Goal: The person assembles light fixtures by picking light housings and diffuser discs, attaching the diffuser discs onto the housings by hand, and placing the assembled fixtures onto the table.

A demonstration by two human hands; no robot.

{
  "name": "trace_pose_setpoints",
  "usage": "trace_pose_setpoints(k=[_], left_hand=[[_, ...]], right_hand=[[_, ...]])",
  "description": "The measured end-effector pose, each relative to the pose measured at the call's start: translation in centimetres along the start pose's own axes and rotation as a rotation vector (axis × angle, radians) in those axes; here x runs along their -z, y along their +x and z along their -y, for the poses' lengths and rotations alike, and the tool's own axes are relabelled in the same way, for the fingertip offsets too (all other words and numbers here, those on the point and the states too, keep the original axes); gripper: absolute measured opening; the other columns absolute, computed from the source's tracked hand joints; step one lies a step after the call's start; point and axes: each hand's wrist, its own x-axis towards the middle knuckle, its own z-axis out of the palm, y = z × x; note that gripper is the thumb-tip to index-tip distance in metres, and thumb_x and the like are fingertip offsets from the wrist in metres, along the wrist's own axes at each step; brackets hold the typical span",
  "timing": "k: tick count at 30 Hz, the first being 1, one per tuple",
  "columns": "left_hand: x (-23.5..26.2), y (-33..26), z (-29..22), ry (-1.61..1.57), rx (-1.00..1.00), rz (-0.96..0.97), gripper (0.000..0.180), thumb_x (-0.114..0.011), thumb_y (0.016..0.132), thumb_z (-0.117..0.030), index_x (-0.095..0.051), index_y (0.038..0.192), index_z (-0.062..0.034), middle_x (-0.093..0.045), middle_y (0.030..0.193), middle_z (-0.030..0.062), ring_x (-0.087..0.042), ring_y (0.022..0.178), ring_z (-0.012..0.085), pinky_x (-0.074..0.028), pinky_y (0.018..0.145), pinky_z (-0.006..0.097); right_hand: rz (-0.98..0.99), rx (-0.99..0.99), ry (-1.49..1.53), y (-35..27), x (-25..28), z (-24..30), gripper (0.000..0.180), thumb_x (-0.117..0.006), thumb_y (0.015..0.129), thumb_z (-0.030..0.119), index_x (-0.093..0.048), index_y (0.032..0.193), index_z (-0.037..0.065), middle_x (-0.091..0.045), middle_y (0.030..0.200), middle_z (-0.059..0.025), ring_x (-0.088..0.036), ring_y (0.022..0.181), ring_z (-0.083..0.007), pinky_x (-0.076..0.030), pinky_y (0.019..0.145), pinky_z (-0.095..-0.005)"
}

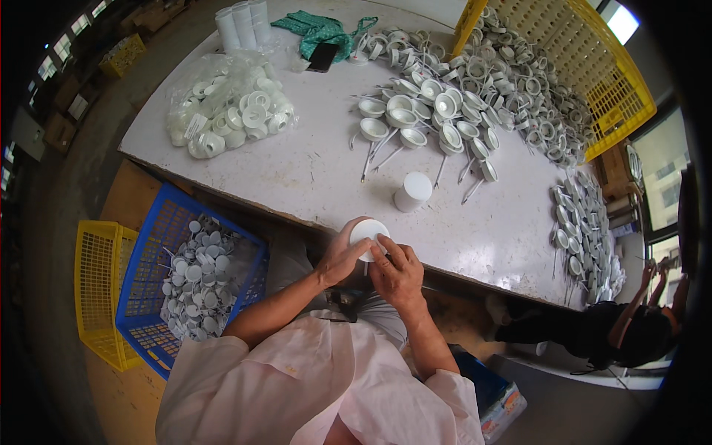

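Observation:
At the table's front edge I hold a white round cup-shaped part, its flat face up, with a thin lead hanging below it. My left hand is closed around its left side, the thumb lying on the face. My right hand grips the right side, fingertips pressed on the face and rim. Just beyond my hands a white cylinder stands upright on the table. Farther back lie several white cups with wire leads. What sits under the part is hidden by my fingers.
Grey-white rings spill from a tipped yellow crate. A clear bag of white caps, a phone, green cloth and white tubes lie left. A blue basket holds finished-looking discs. Another person is at right.

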Motion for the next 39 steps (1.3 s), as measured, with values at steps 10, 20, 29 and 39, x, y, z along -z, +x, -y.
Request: trace_pose_setpoints(k=[10, 20, 29, 39], left_hand=[[0.0, -0.2, 0.0, 0.194, -0.062, -0.079, 0.039, -0.046, 0.089, -0.016, -0.043, 0.123, 0.0024, -0.057, 0.106, 0.0164, -0.056, 0.097, 0.0212, -0.044, 0.087, 0.032], [1.4, -0.2, 2.6, -0.471, 0.151, -0.082, 0.039, -0.052, 0.089, -0.013, -0.043, 0.125, 0.0009, -0.055, 0.112, 0.0118, -0.055, 0.101, 0.0174, -0.045, 0.088, 0.03], [17.5, -7.3, 4.8, -0.245, -0.01, -0.661, 0.033, -0.06, 0.081, -0.001, -0.049, 0.112, 0.0008, -0.059, 0.103, 0.0123, -0.06, 0.094, 0.0242, -0.051, 0.084, 0.037], [45.0, -27.7, 21.2, 0.624, 0.55, -1.537, 0.052, -0.055, 0.087, -0.037, -0.056, 0.116, 0.0055, -0.061, 0.108, 0.0237, -0.059, 0.098, 0.0384, -0.047, 0.082, 0.045]], right_hand=[[0.026, 0.036, -0.024, -0.6, -0.7, -0.1, 0.045, -0.066, 0.066, 0.0, -0.064, 0.111, 0.008, -0.061, 0.114, -0.0106, -0.064, 0.072, -0.0219, -0.052, 0.059, -0.0283], [0.067, -0.076, 0.086, -0.1, -1.1, 0.8, 0.039, -0.069, 0.069, -0.001, -0.065, 0.106, 0.009, -0.059, 0.114, -0.0116, -0.063, 0.067, -0.0198, -0.052, 0.061, -0.0287], [-0.125, -0.37, 0.105, -3.8, 0.8, -4.1, 0.031, -0.064, 0.075, -0.007, -0.064, 0.104, 0.005, -0.059, 0.113, -0.0136, -0.062, 0.068, -0.0164, -0.051, 0.058, -0.0251], [-0.289, -0.644, 0.051, -6.0, 2.4, -9.4, 0.024, -0.062, 0.08, -0.001, -0.064, 0.103, 0.005, -0.061, 0.106, -0.012, -0.061, 0.067, -0.0147, -0.05, 0.056, -0.025]])
